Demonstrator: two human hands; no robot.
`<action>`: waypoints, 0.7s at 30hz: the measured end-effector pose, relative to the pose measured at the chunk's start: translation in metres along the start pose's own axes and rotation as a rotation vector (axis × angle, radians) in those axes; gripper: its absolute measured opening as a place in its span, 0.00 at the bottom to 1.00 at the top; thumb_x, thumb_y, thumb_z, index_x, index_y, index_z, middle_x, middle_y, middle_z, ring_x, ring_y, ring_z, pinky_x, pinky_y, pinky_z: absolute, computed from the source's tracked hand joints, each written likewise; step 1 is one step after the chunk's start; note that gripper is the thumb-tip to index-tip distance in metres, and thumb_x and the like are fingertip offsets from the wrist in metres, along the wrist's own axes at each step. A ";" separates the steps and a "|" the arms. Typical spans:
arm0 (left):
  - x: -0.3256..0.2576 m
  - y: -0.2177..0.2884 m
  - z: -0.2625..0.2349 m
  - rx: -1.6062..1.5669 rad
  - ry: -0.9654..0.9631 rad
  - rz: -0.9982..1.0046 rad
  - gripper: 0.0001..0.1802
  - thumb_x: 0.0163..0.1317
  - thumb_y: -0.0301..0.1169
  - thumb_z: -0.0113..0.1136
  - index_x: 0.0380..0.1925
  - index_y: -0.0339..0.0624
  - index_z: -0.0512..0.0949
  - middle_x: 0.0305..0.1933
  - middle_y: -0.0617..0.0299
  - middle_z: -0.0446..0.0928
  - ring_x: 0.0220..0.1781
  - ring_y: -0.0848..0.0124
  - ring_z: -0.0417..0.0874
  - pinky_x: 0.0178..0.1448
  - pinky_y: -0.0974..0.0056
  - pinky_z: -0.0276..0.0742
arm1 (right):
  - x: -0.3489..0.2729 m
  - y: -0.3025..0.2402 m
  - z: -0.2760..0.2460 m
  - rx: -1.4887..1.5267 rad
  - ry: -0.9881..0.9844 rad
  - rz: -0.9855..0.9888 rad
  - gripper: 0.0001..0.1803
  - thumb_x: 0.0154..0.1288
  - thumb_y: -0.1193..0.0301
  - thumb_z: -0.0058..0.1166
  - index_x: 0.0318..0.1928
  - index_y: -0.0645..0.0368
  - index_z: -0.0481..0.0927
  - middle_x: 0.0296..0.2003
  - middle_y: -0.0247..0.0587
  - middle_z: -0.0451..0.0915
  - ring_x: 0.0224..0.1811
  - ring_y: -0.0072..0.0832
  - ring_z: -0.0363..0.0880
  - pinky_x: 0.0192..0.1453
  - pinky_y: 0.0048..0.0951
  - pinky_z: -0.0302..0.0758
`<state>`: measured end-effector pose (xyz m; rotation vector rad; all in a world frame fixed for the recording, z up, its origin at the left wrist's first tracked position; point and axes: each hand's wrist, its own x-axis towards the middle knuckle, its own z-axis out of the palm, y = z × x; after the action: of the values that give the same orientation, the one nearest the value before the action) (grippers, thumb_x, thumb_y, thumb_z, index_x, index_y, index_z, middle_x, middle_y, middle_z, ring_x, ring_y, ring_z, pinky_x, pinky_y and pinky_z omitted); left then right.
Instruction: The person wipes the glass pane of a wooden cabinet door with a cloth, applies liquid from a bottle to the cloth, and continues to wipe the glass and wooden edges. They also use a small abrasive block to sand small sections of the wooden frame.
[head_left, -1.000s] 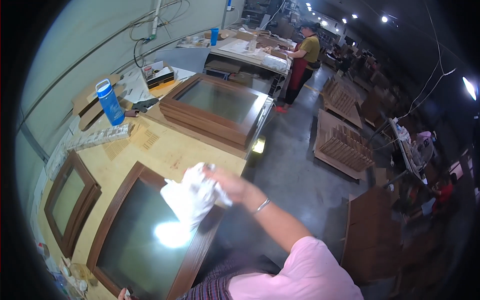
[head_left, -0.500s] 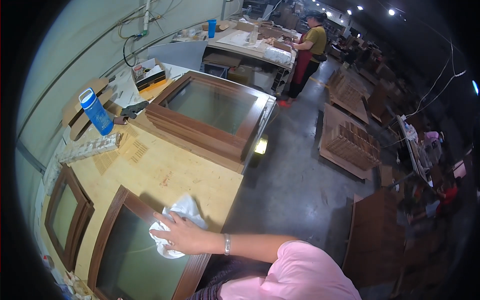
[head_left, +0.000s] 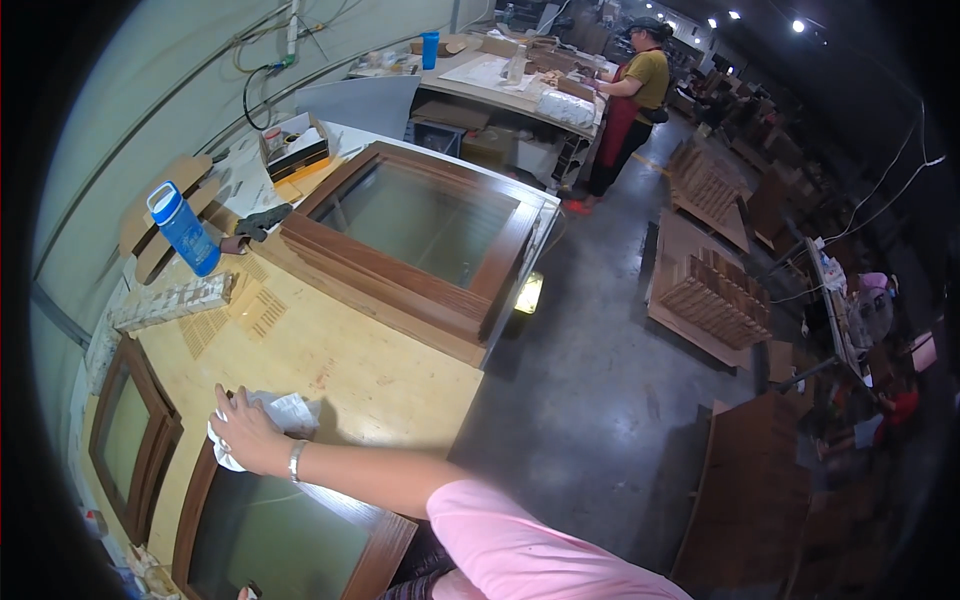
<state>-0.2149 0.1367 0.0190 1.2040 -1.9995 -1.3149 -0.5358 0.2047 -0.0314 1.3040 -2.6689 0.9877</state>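
My right hand [head_left: 250, 438] grips a crumpled white cloth [head_left: 290, 412], its fingers bent over it. Hand and cloth press on the far left corner of a brown wood-framed glass door panel [head_left: 388, 558], which lies on the workbench directly in front of me. A bracelet circles the right wrist, and the forearm crosses over the panel's far side. At the bottom edge, over the glass, a tiny bit of fingertip shows, apparently my left hand [head_left: 244, 594]; the rest of it is out of sight.
Smaller framed panels [head_left: 128, 440] lie at the left, and a stack of framed glass panels [head_left: 400, 220] sits farther back. A blue bottle [head_left: 185, 230] stands near a wrapped block [head_left: 175, 303]. Wood stacks [head_left: 715, 295] rest on the floor at right; a person [head_left: 630, 110] works at the far bench.
My right hand has moved left with the cloth, from the panel's far right part to its far left corner. The view has shifted slightly.
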 end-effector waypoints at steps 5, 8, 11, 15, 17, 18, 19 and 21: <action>-0.004 -0.013 0.008 -0.037 0.083 0.015 0.17 0.69 0.35 0.62 0.52 0.35 0.82 0.38 0.54 0.83 0.40 0.67 0.80 0.46 0.63 0.75 | 0.023 -0.005 -0.003 -0.131 -0.077 -0.001 0.32 0.48 0.70 0.70 0.57 0.64 0.77 0.67 0.73 0.62 0.60 0.62 0.73 0.51 0.45 0.82; 0.001 -0.015 0.004 -0.014 0.061 -0.006 0.17 0.69 0.35 0.62 0.51 0.34 0.83 0.38 0.54 0.83 0.40 0.67 0.80 0.46 0.62 0.75 | 0.028 -0.001 -0.007 -0.188 -0.131 -0.008 0.34 0.46 0.73 0.70 0.57 0.66 0.76 0.64 0.78 0.65 0.52 0.56 0.82 0.47 0.37 0.84; -0.002 -0.005 0.009 0.038 0.039 -0.028 0.17 0.69 0.35 0.62 0.50 0.35 0.83 0.38 0.55 0.83 0.40 0.67 0.80 0.46 0.62 0.76 | 0.029 0.014 0.013 -0.066 -0.042 0.051 0.33 0.49 0.76 0.66 0.58 0.69 0.73 0.61 0.83 0.66 0.48 0.54 0.84 0.47 0.36 0.84; -0.003 -0.007 0.004 0.034 0.038 0.016 0.17 0.68 0.36 0.63 0.50 0.36 0.84 0.38 0.56 0.83 0.41 0.67 0.81 0.48 0.63 0.77 | 0.013 0.004 -0.007 0.039 -0.019 0.145 0.35 0.51 0.81 0.60 0.61 0.78 0.66 0.56 0.90 0.67 0.45 0.57 0.85 0.47 0.37 0.84; -0.005 -0.009 0.006 0.029 0.045 0.006 0.16 0.68 0.36 0.63 0.50 0.36 0.84 0.39 0.54 0.84 0.41 0.67 0.81 0.49 0.63 0.78 | 0.005 0.009 -0.004 0.026 -0.040 0.111 0.38 0.50 0.82 0.59 0.62 0.86 0.61 0.53 0.92 0.68 0.45 0.57 0.85 0.46 0.36 0.84; -0.006 -0.009 0.006 0.023 0.048 0.001 0.16 0.68 0.35 0.63 0.50 0.37 0.84 0.40 0.54 0.84 0.41 0.67 0.81 0.50 0.63 0.78 | -0.009 0.007 -0.022 -0.032 -0.068 0.068 0.39 0.51 0.81 0.59 0.63 0.87 0.60 0.52 0.92 0.69 0.44 0.57 0.85 0.46 0.36 0.84; -0.008 -0.005 0.009 0.061 0.035 0.015 0.16 0.68 0.35 0.64 0.50 0.37 0.84 0.41 0.53 0.84 0.42 0.66 0.82 0.50 0.63 0.78 | -0.018 0.009 -0.033 -0.088 -0.092 0.032 0.39 0.51 0.81 0.59 0.63 0.88 0.59 0.51 0.92 0.69 0.43 0.57 0.86 0.45 0.36 0.84; -0.010 0.003 0.012 0.132 0.010 0.035 0.16 0.67 0.34 0.65 0.50 0.37 0.84 0.42 0.52 0.85 0.42 0.66 0.82 0.51 0.63 0.79 | -0.032 0.014 -0.024 -0.062 -0.041 0.046 0.38 0.53 0.80 0.58 0.62 0.90 0.59 0.48 0.88 0.72 0.41 0.56 0.86 0.45 0.35 0.85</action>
<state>-0.2199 0.1519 0.0171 1.2263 -2.1187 -1.1735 -0.5310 0.2461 -0.0286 1.2709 -2.7474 0.8848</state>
